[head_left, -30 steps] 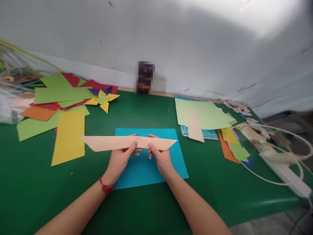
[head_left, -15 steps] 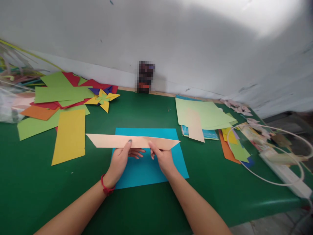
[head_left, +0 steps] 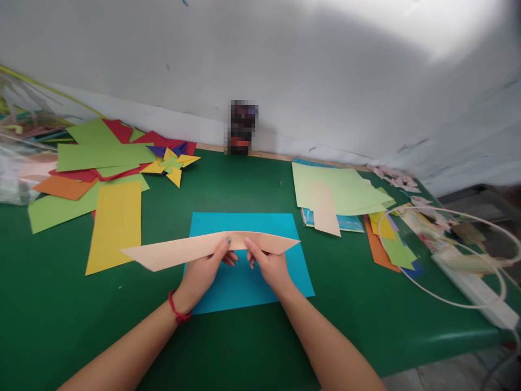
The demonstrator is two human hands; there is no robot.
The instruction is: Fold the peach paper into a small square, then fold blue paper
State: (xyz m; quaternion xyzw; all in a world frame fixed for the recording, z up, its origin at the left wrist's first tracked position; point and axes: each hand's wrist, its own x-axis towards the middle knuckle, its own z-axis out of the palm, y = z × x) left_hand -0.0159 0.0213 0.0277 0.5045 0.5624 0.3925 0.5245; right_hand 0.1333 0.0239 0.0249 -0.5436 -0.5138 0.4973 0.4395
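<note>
A long, folded strip of peach paper (head_left: 175, 254) with slanted ends is held up in front of me, bowed slightly at its middle. My left hand (head_left: 205, 270) pinches its lower edge left of centre, thumb on the near face. Close beside it, my right hand (head_left: 268, 266) grips the strip with the thumb on top and fingers curled behind. Beneath both hands lies a blue sheet of paper (head_left: 248, 290) on the green table. Fingers behind the strip are partly hidden.
Left are a yellow sheet (head_left: 116, 228), green sheets (head_left: 101, 157) and a yellow folded paper star (head_left: 173, 163). Pale green sheets (head_left: 337, 187) lie right, under a peach piece (head_left: 325, 209). A white cable (head_left: 431, 301) loops near a power strip (head_left: 476, 290). A pixelated object (head_left: 242, 127) stands by the wall.
The peach strip was straight and nearly level; now it bends at the middle, its left end lower and farther left. My left hand has slid toward my right hand.
</note>
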